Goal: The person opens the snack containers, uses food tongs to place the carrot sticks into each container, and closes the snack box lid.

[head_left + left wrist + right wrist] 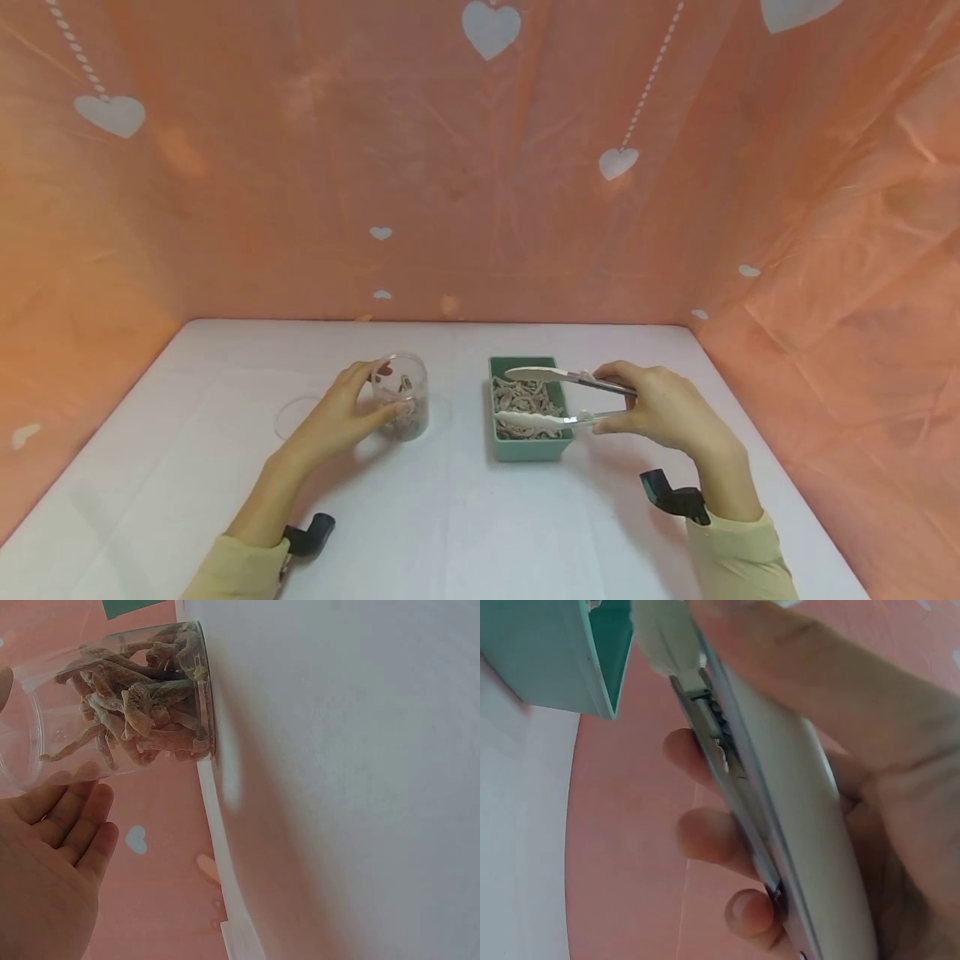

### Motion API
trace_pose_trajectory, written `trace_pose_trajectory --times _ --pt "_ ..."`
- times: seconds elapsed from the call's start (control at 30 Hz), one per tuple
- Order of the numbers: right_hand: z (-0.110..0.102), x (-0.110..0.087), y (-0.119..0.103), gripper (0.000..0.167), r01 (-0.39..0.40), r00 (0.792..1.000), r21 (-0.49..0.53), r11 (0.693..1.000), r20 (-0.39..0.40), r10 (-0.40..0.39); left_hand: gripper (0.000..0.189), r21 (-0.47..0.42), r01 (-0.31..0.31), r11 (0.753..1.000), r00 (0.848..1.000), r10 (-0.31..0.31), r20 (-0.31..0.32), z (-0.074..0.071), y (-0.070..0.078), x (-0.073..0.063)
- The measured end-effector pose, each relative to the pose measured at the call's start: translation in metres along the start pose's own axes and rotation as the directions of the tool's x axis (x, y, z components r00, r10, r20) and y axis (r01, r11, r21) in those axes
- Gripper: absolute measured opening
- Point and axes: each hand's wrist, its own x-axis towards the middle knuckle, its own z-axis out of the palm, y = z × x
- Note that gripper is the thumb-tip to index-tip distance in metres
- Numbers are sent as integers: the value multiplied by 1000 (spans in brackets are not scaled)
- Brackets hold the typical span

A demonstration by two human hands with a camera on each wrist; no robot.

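My left hand (341,417) holds a clear plastic jar (411,425) on the table, thumb at the near side and fingers at the far side. Brown, shrivelled dried strips (135,705) fill its lower part, and its mouth is uncovered. In my right hand (667,404) is a pair of metal tongs (600,417) with pale scalloped tips. The tongs' arms are spread apart over a green rectangular box (531,451), pointing left. More of the same kind of strips (528,398) lie inside that box. No strip shows between the tips.
A clear round lid (279,417) lies on the white-covered table (465,525), left of the jar and partly behind the left forearm. Orange sheeting with white hearts (450,167) rises at the back and both sides. Each wrist carries a black camera mount (311,535).
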Motion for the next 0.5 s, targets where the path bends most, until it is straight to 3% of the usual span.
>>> trace_pose_trajectory --times 0.27,0.5 --pt "-3 -1 -2 69 -20 999 -22 1000 35 21 74 -7 14 1000 1000 -14 9 -1 0 0" --pt "-5 4 -4 68 13 999 -94 995 53 -8 75 -2 7 1000 1000 -7 14 0 -2 0"
